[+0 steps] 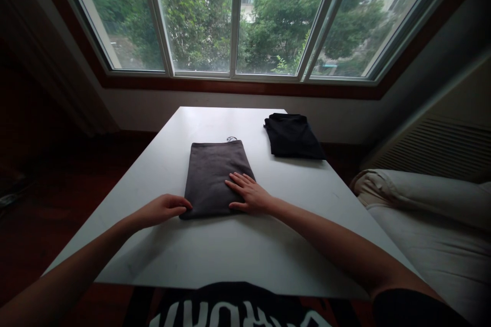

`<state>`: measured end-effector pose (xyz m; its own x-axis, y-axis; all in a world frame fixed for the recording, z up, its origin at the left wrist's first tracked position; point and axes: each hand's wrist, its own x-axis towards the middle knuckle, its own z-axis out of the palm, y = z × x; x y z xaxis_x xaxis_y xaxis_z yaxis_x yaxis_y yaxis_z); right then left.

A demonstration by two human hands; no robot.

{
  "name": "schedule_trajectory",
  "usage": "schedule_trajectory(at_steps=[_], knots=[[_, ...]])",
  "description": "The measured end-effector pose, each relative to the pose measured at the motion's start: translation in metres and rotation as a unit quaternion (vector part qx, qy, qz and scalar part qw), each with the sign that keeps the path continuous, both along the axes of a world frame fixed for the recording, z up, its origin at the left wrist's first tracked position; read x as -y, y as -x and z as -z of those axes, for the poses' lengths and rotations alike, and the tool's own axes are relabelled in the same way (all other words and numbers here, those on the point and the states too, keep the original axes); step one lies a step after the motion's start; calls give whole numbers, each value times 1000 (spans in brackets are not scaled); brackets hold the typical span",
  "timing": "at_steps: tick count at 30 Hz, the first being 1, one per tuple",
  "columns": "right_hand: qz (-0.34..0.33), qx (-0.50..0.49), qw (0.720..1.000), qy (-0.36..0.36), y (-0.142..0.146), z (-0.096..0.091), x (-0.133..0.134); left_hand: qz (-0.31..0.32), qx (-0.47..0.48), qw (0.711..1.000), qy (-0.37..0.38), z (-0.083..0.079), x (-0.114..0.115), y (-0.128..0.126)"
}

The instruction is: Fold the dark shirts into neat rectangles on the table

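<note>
A folded dark grey garment (213, 171) lies flat in the middle of a white table (172, 250). My right hand (249, 193) rests flat on its near right corner, fingers spread and open. My left hand (163, 209) touches the garment's near left corner with its fingertips, fingers curled loosely, holding nothing I can see. A folded black garment (292, 135) lies at the far right of the table, away from both hands.
A wide window (233, 15) with trees outside runs along the far wall. A pale sofa or cushion (425, 199) stands close to the table's right edge. Dark wooden floor lies to the left.
</note>
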<state>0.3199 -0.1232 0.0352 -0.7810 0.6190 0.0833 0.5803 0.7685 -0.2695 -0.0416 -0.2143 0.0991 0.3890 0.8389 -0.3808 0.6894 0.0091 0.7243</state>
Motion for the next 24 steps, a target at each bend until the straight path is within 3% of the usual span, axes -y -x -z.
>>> schedule_trajectory(at_steps=[4, 10, 13, 18, 21, 24], knots=[[10, -17, 1000, -10, -15, 5, -3, 60, -46, 995, -72, 8, 10, -5], [6, -41, 999, -5, -14, 10, -4, 104, -94, 966, -218, 18, 21, -6], [-1, -40, 999, -2, -16, 11, -6, 129, -98, 962, -218, 7, 19, 3], [-22, -29, 999, 17, -19, -5, -14, 185, -72, 966, -166, -27, 14, 4], [-6, -26, 999, 27, -11, -19, -21, 143, -67, 963, -219, -36, 6, -18], [21, -23, 1000, 1, 6, -22, -21, 74, -92, 943, -312, -18, -8, -52]])
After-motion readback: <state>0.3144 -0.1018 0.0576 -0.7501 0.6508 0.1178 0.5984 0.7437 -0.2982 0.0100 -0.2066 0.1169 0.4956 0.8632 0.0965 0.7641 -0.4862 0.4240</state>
